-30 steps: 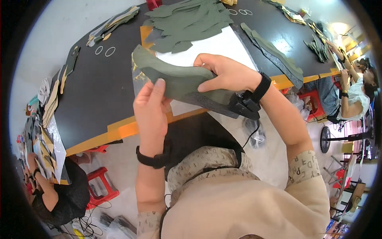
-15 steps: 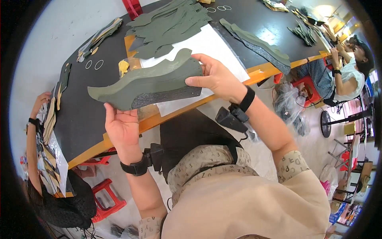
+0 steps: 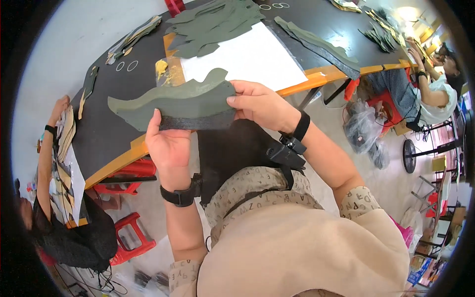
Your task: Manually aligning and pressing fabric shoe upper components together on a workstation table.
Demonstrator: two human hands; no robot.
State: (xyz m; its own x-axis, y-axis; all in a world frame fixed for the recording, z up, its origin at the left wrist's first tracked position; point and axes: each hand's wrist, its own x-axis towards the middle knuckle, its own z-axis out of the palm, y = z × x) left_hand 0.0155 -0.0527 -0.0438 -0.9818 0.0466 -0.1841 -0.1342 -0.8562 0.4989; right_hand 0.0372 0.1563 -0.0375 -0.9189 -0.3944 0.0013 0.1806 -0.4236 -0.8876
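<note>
Both my hands hold up a dark green, wavy-edged flat piece point(image 3: 183, 99) with a ribbed black strip along its lower edge; it looks like cut leather or synthetic material. My left hand point(image 3: 170, 151) grips that lower edge, thumb on the front face and fingers underneath. At the right end, my right hand point(image 3: 264, 105) pinches the piece between thumb and fingers. Beyond it, a white sheet point(image 3: 247, 62) lies on the black table point(image 3: 123, 99), partly under a heap of similar green pieces point(image 3: 213, 29). Yellow paste point(image 3: 162, 68) sits beside the sheet.
More layered green pieces point(image 3: 321, 47) lie to the right. White rings point(image 3: 132, 65) and a stack of strips point(image 3: 133, 37) lie at the left. Co-workers sit at both sides, one hand point(image 3: 60, 106) at the left. A red stool point(image 3: 131, 240) and plastic bags point(image 3: 363, 126) stand on the floor.
The green piece has come nearer my body, its right end shifting left. My left hand has slid right along the lower edge, its thumb now over the front. The view has shifted slightly.
</note>
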